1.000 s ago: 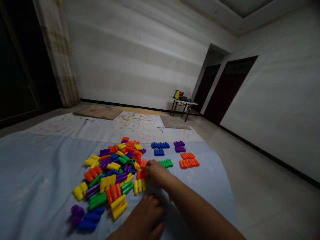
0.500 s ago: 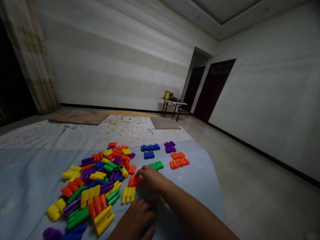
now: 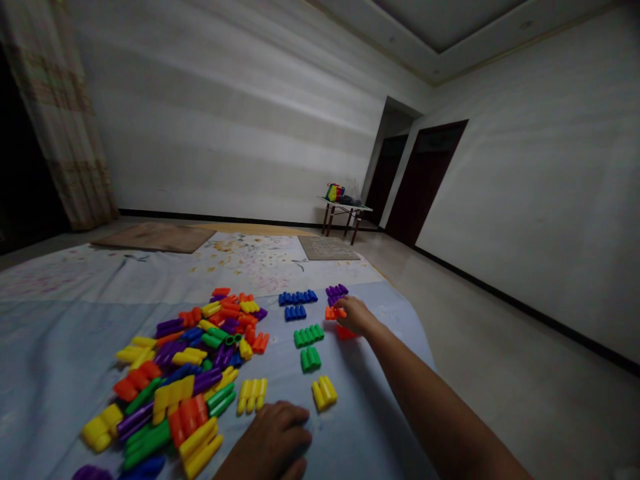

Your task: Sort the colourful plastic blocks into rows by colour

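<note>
My right hand is stretched out to the far right group, its fingers closed on an orange block of joined tubes. Under the hand lies another orange block, partly covered. Purple blocks are just beyond. My left hand rests on the cloth near the front, fingers loosely apart and nothing visible in them. Beside its fingertips is a yellow block. Green blocks, blue blocks and a smaller yellow block lie in separate colour groups between the hands.
A mixed heap of coloured blocks spreads over the left of the cloth-covered table. Two flat boards lie at its far edge. Beyond them, a small side table carries a colourful bag.
My right hand has moved from beside the heap to the far right with the orange block. The green blocks and smaller yellow block are uncovered. My left hand stays near the front.
</note>
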Available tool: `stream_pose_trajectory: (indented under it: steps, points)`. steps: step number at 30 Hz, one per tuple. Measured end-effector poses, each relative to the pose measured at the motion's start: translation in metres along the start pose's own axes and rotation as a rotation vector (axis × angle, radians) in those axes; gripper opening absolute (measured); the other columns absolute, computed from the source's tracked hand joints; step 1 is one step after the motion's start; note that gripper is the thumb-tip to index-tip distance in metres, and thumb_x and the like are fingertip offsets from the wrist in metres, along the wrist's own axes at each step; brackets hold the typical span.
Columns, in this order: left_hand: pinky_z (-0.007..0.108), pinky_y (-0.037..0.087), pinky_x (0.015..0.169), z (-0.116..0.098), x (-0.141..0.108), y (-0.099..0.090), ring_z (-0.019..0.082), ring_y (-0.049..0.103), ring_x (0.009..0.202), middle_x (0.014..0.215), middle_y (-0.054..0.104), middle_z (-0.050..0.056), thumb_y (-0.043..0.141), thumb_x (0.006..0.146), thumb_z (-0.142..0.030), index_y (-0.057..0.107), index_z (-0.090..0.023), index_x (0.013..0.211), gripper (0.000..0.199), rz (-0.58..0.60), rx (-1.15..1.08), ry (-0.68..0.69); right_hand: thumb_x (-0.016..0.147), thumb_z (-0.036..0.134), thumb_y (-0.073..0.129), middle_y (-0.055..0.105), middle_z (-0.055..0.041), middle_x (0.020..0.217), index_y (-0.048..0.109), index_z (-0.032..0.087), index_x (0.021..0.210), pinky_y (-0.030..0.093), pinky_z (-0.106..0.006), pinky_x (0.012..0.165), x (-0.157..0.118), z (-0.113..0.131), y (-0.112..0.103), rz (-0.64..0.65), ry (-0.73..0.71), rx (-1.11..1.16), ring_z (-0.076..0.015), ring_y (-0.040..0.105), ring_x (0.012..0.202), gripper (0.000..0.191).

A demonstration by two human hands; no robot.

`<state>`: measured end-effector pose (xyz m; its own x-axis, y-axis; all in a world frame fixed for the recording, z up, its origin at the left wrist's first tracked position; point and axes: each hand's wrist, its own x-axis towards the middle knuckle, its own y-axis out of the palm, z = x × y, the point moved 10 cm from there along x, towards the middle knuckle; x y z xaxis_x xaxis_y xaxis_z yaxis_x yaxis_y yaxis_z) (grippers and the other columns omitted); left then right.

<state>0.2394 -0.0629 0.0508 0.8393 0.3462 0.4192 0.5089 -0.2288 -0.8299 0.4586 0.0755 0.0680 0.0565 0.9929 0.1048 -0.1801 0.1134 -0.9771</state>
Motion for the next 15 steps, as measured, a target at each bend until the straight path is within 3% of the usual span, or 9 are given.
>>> stream_pose_trajectory:
  steps: [10,15]
  points:
    - [0.032,0.045,0.088,0.01,-0.005,0.02,0.018,0.053,0.103,0.113,0.06,0.004,0.053,0.075,-0.02,0.055,-0.026,0.101,0.026,0.057,0.005,0.028,0.066,0.017,0.062,0.064,-0.0064,0.108,0.066,0.022,0.102,0.038,-0.029,0.082,0.021,-0.017,0.016,0.094,0.082,-0.03,-0.0204,0.055,0.099,0.036]
    - [0.033,0.043,0.09,0.02,-0.009,0.025,0.019,0.051,0.104,0.112,0.06,0.004,0.051,0.074,-0.02,0.056,-0.025,0.098,0.024,-0.043,0.001,-0.007,0.074,0.015,0.052,0.063,-0.0044,0.11,0.064,0.024,0.105,0.036,-0.029,0.085,0.022,-0.018,0.012,0.059,0.074,-0.012,-0.0182,0.053,0.103,0.035]
